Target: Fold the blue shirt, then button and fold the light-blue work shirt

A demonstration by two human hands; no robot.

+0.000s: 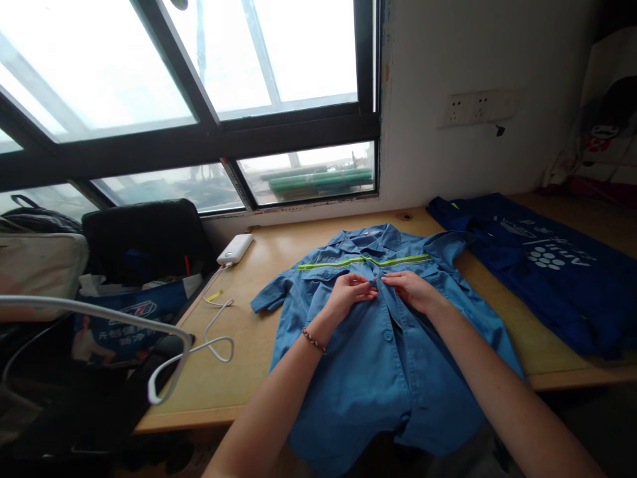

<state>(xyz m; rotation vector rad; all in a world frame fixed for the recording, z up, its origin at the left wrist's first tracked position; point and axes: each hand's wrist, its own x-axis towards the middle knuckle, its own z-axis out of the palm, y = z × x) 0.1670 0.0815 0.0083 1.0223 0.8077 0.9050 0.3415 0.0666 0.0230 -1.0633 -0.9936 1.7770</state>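
A light blue short-sleeved work shirt (338,372) lies front side up on the wooden table, its collar toward the window and its hem hanging over the front edge. A yellow-green reflective stripe crosses its chest. My left hand (351,291) pinches one side of the front placket just below the stripe. Opposite it, my right hand (409,288) grips the placket's other edge between thumb and fingers. Below my hands the front is parted, and a button (388,336) shows on the left-hand side. Whether a button sits between my fingertips is too small to tell.
A dark blue printed garment (547,265) lies on the table's right side. At the left are a white power bank (235,249) and a white cable (219,340); the cable loops past the table's edge. A black chair (144,232) with bags stands left of the table (213,392).
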